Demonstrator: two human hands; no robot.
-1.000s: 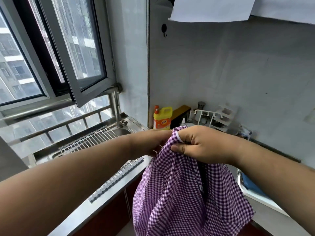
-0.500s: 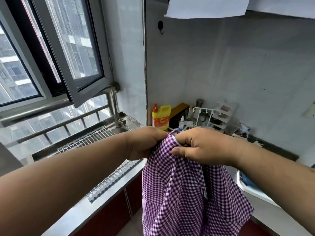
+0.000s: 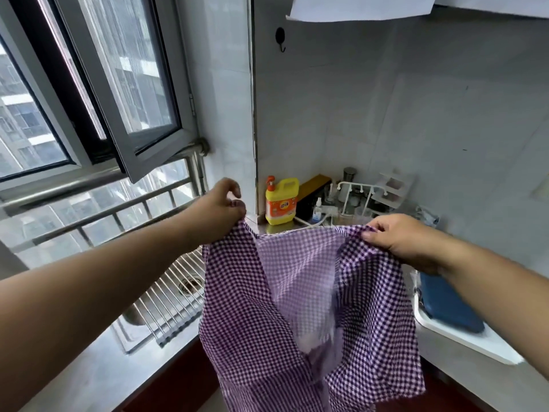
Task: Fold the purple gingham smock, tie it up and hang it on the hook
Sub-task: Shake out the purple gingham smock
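Smock held open at its top edge, folding not yet begun

Plainly, the purple gingham smock [image 3: 297, 307] is a light, limp cotton thing: it hangs in soft folds from two held points and sags in the middle, so it will keep no shape of its own and must be supported wherever a crease is wanted. It is in the air in front of the person, above the steel counter [image 3: 98, 370] and to the right of the sink rack [image 3: 175, 298], touching neither as far as can be seen.

The left hand [image 3: 219, 209] pinches the upper left corner between thumb and fingers, its other fingers curled above the cloth. The right hand [image 3: 398, 236] grips the upper right corner, fingers closed over a bunch of fabric. The hands are well apart, so the top edge is stretched open and the paler inner side shows between them.

For folding, these top corners look the right places to hold; bringing them together should halve the cloth lengthwise. Being thin and slack, it may slip or twist, so a firm pinch near the hem is wise. No ties can be made out here. The black hook [image 3: 280, 37] sits high on the wall, well above both hands
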